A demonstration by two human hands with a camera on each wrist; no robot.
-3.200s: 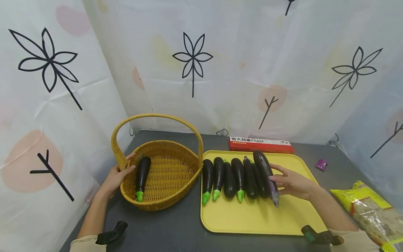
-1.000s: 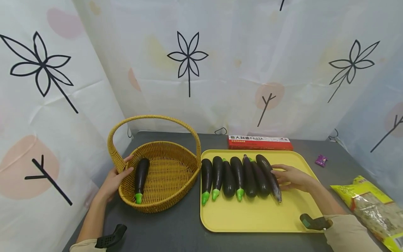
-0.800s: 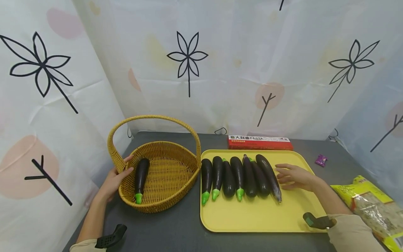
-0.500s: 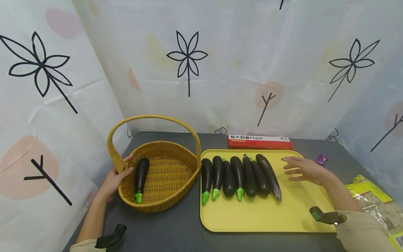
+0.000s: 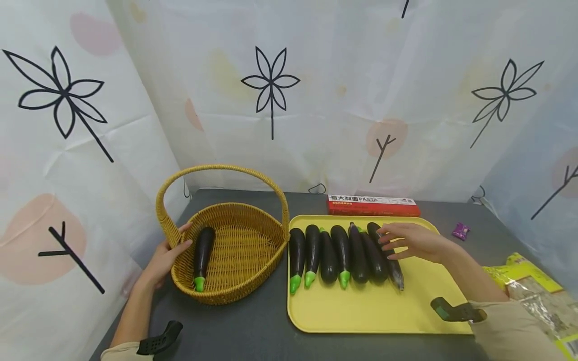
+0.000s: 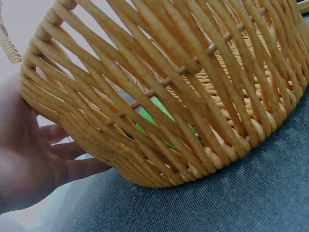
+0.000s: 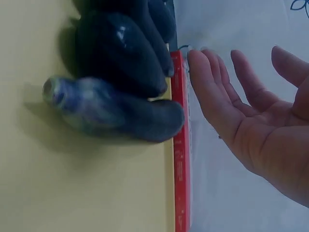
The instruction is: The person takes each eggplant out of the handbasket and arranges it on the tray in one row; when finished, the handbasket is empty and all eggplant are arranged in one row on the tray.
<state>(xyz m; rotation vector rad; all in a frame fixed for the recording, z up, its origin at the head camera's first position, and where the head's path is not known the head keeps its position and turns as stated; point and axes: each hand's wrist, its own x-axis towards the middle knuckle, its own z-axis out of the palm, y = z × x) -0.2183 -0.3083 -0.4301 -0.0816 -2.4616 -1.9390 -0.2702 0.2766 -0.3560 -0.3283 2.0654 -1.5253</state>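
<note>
At the rim of the wicker basket (image 5: 246, 250), my left hand (image 5: 161, 258) grips the wall, thumb over the inside and fingers along the outside. Through the weave in the left wrist view, a green stem tip (image 6: 157, 118) shows. One eggplant (image 5: 205, 253) with a green stem lies inside the basket. Several eggplants (image 5: 342, 250) lie side by side on the yellow tray (image 5: 361, 313). Over the rightmost eggplant (image 5: 396, 275), with the brownish-purple end, hovers my right hand (image 5: 420, 241), partly covering it. Its fingers are spread and hold nothing; the right wrist view shows them apart from that eggplant (image 7: 140, 116).
A red pasta box (image 5: 374, 205) lies behind the tray. Right of it is a small purple packet (image 5: 460, 230). A yellow bag (image 5: 535, 286) sits at the far right, partly behind the right forearm. Patterned curtains (image 5: 316, 125) enclose the grey table (image 5: 253, 326).
The rightmost eggplant, earlier held tilted in my right hand, now lies on the tray, released. That hand drew back to the right, then came left over it. The left hand stayed put.
</note>
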